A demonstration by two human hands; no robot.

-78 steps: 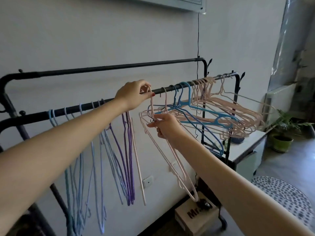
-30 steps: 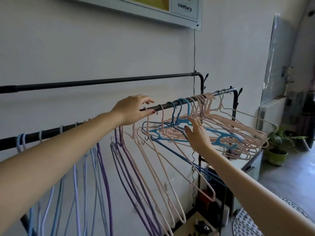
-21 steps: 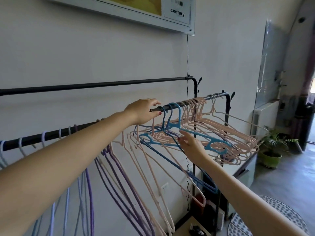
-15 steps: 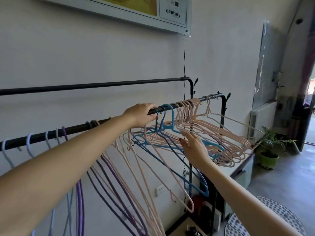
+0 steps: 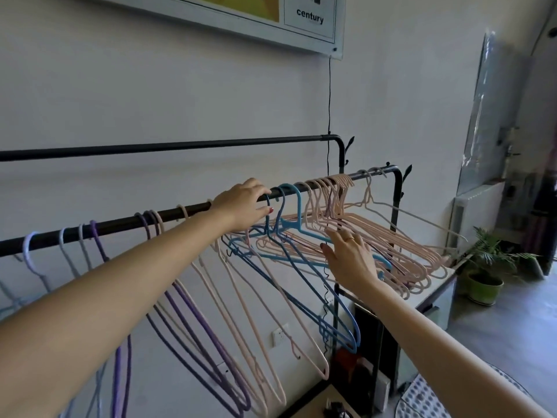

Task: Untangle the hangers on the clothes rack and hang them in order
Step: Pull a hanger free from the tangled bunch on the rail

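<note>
bare forearms, red nails, ring (image 5: 350,237)

We stretch both arms forward: our left hand (image 5: 242,208) curls its fingers downward, our right hand (image 5: 351,257) spreads open, palm away.

Hangers (image 5: 376,236) — pink, blue, purple

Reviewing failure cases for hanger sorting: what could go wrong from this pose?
1. The pink hanger bundle looks interlocked with the blue hangers; pulling one may drag several off the rail.
2. The right hand reaches into the tangle, so fingers could snag.
3. The left hand rests by the hooks and may get pinched.
</note>
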